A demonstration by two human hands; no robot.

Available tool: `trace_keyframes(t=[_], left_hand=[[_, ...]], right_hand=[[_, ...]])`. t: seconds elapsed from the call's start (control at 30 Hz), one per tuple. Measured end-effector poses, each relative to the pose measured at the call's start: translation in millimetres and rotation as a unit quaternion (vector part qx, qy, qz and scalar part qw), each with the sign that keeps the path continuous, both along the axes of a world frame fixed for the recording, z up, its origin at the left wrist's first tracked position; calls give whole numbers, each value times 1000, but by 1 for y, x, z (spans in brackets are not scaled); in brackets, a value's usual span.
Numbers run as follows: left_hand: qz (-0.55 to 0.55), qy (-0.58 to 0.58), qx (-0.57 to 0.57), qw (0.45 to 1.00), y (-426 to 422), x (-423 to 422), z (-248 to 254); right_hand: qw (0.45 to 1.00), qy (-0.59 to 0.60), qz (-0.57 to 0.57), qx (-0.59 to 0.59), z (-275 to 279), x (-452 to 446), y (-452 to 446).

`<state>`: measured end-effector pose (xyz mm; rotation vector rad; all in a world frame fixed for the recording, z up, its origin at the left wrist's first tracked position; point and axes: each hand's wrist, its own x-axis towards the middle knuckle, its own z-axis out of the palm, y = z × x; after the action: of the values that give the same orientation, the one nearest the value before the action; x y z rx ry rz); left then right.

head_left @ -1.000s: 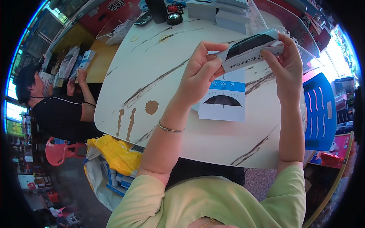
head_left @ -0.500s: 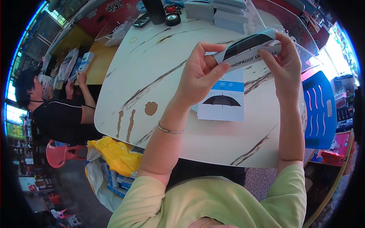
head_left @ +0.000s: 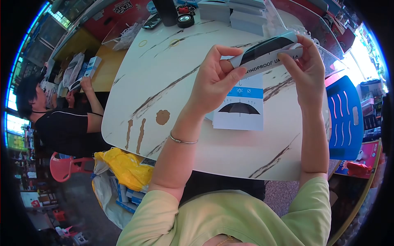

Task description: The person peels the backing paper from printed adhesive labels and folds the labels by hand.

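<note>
Head view: printed carton (head_left: 264, 64) spans left grip (head_left: 211, 84) to right grip (head_left: 308, 78), each pinching one end.

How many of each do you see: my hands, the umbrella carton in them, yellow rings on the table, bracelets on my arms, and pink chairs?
Left hand and right hand: 2 hands
Umbrella carton: 1
Yellow rings: 2
Bracelet: 1
Pink chair: 1
Total: 7

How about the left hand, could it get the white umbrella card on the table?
Probably yes: the white umbrella card lies nearby, its near end uncovered. But the left hand holds the folded carton, so may need to let go first.
</note>
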<state>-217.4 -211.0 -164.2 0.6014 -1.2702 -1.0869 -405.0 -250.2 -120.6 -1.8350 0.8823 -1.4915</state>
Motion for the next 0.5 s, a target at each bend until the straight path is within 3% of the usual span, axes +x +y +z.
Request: trace_keyframes(t=[0.5], left_hand=[[6, 9, 14, 1000, -1, 0, -1]], right_hand=[[999, 48, -7, 10, 2, -5, -1]])
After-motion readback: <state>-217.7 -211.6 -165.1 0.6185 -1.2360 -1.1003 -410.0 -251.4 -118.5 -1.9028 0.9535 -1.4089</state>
